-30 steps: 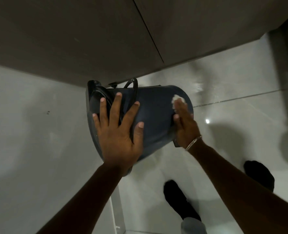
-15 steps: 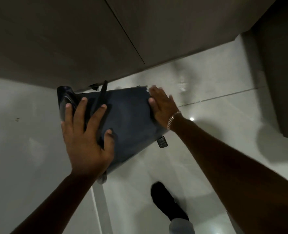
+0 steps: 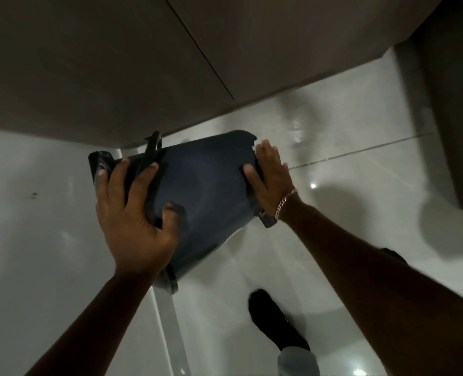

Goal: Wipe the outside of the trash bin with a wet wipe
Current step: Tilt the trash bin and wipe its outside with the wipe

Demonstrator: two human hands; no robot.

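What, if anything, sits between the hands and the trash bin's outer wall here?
No obstacle shows. The left hand lies directly on the trash bin near its rim. The right hand presses the base end, a white scrap at its fingertips.

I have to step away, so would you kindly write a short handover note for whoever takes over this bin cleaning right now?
Left hand: spread flat on the dark blue trash bin near its top end, steadying it tipped on its side.
Right hand: pressed against the bin's bottom end; a white bit of the wet wipe shows at its fingertips.
Done: cannot tell how much has been wiped.
Left: finish the remaining outer surfaces, then stand the bin upright on the floor.
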